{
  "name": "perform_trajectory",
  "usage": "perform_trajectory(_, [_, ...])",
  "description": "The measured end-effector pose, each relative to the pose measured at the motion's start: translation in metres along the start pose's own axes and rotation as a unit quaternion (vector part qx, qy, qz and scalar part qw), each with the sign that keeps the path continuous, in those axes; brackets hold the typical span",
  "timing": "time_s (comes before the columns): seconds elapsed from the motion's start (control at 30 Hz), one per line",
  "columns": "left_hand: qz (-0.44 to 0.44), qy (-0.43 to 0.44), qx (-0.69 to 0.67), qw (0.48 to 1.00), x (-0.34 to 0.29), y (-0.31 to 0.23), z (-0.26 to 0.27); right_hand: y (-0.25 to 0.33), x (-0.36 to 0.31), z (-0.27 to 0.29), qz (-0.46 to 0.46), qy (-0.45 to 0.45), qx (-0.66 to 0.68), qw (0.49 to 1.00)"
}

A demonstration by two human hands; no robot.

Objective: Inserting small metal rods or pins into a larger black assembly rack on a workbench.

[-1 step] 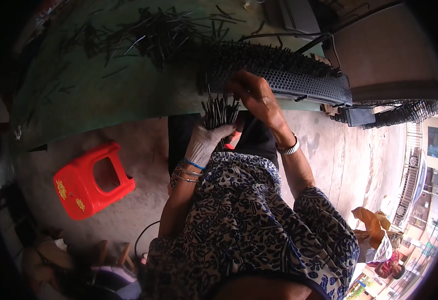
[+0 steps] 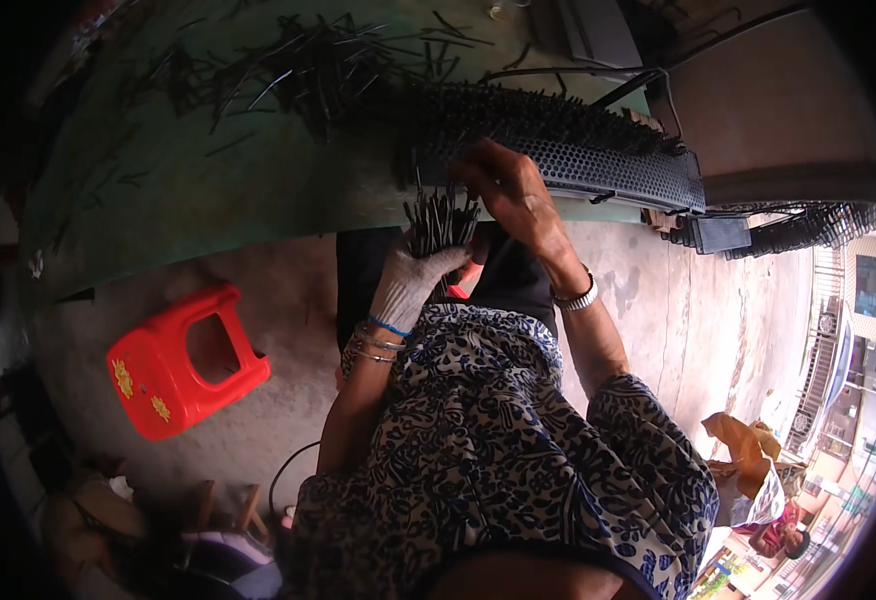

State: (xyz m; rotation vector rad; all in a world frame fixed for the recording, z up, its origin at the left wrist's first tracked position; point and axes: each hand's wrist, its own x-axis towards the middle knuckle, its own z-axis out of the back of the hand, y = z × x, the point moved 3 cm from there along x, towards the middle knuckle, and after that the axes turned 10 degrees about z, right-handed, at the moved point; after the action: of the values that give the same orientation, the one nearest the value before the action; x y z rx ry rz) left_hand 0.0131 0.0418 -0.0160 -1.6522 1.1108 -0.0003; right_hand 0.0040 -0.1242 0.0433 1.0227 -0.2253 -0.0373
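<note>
My left hand (image 2: 413, 283), in a pale knitted glove, is wrapped round a bundle of thin dark rods (image 2: 440, 222). Their uneven ends stick up above the glove. Just to the right of the rod tips is my bare right hand (image 2: 518, 198), its fingers bent and drawn together; whatever is between the fingertips is too dark to make out. Behind that hand runs a long rack with a perforated metal side (image 2: 613, 174). Many short dark rods (image 2: 548, 110) stand close together along its top.
A loose heap of similar rods (image 2: 323, 78) lies on the green tabletop (image 2: 198, 195). On the floor to my left a red plastic stool (image 2: 153, 378) lies tipped over. Dark wire-like racks (image 2: 808, 225) extend at the right. A brown paper-like bag (image 2: 748, 455) is at lower right, with a person (image 2: 783, 535) beyond.
</note>
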Motion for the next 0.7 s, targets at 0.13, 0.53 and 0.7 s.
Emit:
perform_trajectory(0.13, [0.002, -0.002, 0.044, 0.999, 0.006, -0.004, 0.005, 0.002, 0.002, 0.002, 0.059, -0.128, 0.067, 0.988])
perform_trajectory(0.53, [0.000, 0.027, 0.018, 0.999, 0.005, 0.008, 0.000, -0.022, 0.027, -0.005, 0.136, -0.293, -0.120, 0.939])
perform_trajectory(0.7, [0.012, 0.084, 0.010, 0.996, 0.002, 0.005, 0.000, -0.015, 0.026, -0.005, 0.148, -0.287, -0.110, 0.940])
